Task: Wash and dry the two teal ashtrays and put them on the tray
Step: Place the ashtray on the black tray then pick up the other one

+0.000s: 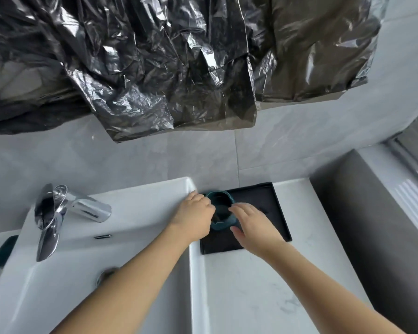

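Both hands meet over the near-left corner of the black tray (263, 201). The left hand (194, 216) curls its fingers over the left rim of a teal ashtray (221, 210), and the right hand (251, 225) cups the right side, thumb low against the wall and fingers along the rim. So both are closed on the same piece, which sits on or just above the tray beside the white sink (130, 213).

The likely trouble is a slip: if the ashtray is wet, a grip on the rim alone could let it twist free and knock the tray's raised edge or the sink's hard corner, chipping it. It also stands close to the tray's left edge, so a careless release could leave it tipped over the lip.

Whether the ashtray rests on the tray or hangs just clear of it cannot be told, since the hands cover its base. Only one ashtray is plainly seen; a dark teal shape (6, 247) at the far left, behind the chrome faucet (65, 213), is cut off and too blurred to name. No drying cloth is in view.
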Demonstrator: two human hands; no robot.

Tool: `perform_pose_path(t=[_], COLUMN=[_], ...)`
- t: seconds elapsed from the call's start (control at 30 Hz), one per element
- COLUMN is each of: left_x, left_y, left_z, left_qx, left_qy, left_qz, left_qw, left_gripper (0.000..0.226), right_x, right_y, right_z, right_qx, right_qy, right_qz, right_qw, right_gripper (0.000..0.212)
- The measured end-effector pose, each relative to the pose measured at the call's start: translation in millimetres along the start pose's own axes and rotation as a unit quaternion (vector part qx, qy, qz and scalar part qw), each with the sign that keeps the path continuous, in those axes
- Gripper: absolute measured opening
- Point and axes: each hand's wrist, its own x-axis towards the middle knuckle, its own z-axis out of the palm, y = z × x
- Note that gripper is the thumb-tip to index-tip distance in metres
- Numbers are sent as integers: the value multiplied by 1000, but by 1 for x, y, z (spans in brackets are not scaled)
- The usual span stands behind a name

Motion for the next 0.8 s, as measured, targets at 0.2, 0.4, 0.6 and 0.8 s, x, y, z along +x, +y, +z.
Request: perform_pose_path(t=[0.2,0.4,0.6,0.8], left_x=[-120,-207,-285,-364], left_y=[17,-6,-58,-146], left_z=[8,35,64,93], left_qx=[-323,-350,-383,-372], left_qy=[250,283,276,283], left_qz=[-178,-210,-219,-246], left_qw=[895,868,854,849], left_gripper=[23,25,24,25], right_x=[-52,-73,-79,-64], right_y=[-83,-181,-271,-370], right_z=[-7,19,65,112], right_qx=[114,138,130,159], right_qy=[104,80,53,48], right_qz=[65,39,38,50], right_qw=[986,986,989,985], right_gripper=[46,45,43,36])
